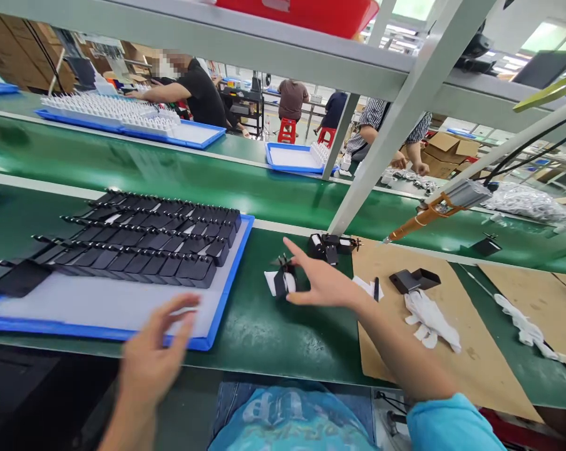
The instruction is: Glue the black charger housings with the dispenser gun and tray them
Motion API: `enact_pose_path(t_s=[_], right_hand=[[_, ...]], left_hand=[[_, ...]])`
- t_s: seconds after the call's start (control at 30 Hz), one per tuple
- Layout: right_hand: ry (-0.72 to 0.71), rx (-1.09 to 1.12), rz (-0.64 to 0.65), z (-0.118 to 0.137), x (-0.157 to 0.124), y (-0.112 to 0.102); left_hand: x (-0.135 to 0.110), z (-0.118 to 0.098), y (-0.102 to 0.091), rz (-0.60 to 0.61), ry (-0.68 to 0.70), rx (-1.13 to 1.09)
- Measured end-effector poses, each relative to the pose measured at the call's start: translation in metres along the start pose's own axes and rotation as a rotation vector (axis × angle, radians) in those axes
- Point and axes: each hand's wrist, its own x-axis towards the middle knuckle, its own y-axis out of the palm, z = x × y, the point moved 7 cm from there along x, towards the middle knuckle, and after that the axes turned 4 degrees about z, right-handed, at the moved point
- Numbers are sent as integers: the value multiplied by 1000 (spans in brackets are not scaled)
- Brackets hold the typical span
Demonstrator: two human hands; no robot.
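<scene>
My right hand (323, 282) reaches over the green table with fingers spread, touching a small black part (283, 280) that lies on a white scrap. More black parts (330, 246) sit just beyond it. My left hand (154, 360) hovers open above the near edge of a blue tray (226, 294). The tray has a white liner and carries rows of black parts (142, 241). Neither hand holds anything.
Brown cardboard sheet (456, 313) at right carries a black part (412, 280) and a white glove (431, 319). An orange-tipped tool (419, 222) hangs from the grey frame (396, 119). Other people work across the green conveyor (123, 166), beside blue trays of white parts (123, 113).
</scene>
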Motion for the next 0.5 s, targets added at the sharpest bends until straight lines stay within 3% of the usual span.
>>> enact_pose_path(t_s=[0.1, 0.2, 0.3, 0.4, 0.43, 0.5], right_hand=[[-21, -24, 24, 19, -34, 32], [48, -38, -16, 16, -59, 60], [73, 79, -63, 4, -80, 72], [117, 230, -151, -19, -104, 55], [144, 275, -244, -31, -112, 41], [167, 367, -598, -59, -135, -2]], left_hand=[[-29, -41, 87, 427, -6, -255], [-42, -66, 137, 638, 15, -304], [-47, -69, 161, 711, -13, -256], [-47, -73, 173, 773, -17, -254], [-47, -75, 174, 793, -14, -259], [-46, -81, 175, 828, -1, -254]])
